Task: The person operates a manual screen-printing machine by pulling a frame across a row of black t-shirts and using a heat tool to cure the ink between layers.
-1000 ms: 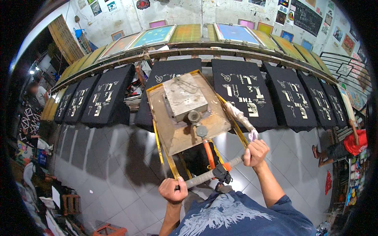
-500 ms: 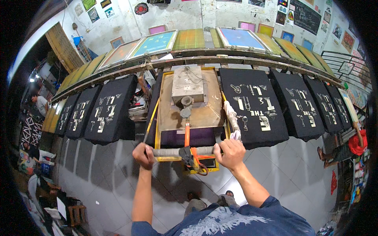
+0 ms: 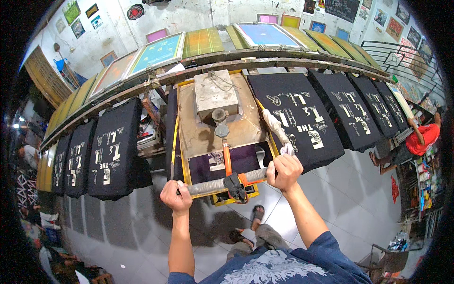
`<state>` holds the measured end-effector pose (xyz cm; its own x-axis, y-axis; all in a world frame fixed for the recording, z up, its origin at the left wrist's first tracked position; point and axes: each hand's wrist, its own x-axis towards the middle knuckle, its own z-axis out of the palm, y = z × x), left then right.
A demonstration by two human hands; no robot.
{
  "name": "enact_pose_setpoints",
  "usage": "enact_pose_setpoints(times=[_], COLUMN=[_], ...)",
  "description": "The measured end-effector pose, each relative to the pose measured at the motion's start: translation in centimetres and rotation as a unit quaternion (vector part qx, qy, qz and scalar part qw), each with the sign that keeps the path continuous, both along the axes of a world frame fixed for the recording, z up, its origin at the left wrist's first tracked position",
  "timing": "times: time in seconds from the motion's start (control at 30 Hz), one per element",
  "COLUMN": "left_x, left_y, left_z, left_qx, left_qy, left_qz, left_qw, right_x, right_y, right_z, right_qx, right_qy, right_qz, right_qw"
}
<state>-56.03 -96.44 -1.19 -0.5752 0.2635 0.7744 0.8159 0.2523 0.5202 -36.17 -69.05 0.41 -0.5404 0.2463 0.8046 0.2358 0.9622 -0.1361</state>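
My left hand and my right hand are closed around the two ends of a grey-wrapped handlebar, which slants up toward the right. The bar belongs to a flash dryer with a flat tan panel, a yellow frame and a grey metal box on top. An orange-sleeved pipe runs from the box to the bar, where a black binding is knotted. Beneath the panel's near edge, a dark shirt with part of a pale print shows. A twisted white cloth hangs along the right rail, beside my right hand.
Black printed shirts lie on boards to the left and right. Behind them, a long rack carries framed screens. Sandalled feet stand on the tiled floor. At the far right a person in red stands near shelves.
The handlebar has tilted, its right end higher, and more of the shirt shows below the panel. My view has swung right, and my feet have moved apart. Both hands keep their grip.
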Motion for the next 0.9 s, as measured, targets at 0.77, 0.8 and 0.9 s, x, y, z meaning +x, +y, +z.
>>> enact_pose_setpoints(times=[0.77,0.8,0.9], left_x=[-1.1,-1.0,-0.9], left_y=[-1.8,-1.8,-2.2], left_z=[0.7,0.6,1.1], left_qx=[-0.029,-0.023,-0.023], left_qy=[-0.013,-0.010,0.002], left_qz=[0.006,-0.001,-0.005], left_qw=[0.999,1.000,1.000], right_x=[-0.2,-0.1,-0.1], right_y=[-2.6,-2.6,-2.8], right_z=[1.9,1.9,1.5], right_qx=[-0.055,-0.051,-0.043], right_qy=[-0.044,-0.043,-0.039], right_qz=[0.012,0.011,0.007], right_qw=[0.997,0.998,0.998])
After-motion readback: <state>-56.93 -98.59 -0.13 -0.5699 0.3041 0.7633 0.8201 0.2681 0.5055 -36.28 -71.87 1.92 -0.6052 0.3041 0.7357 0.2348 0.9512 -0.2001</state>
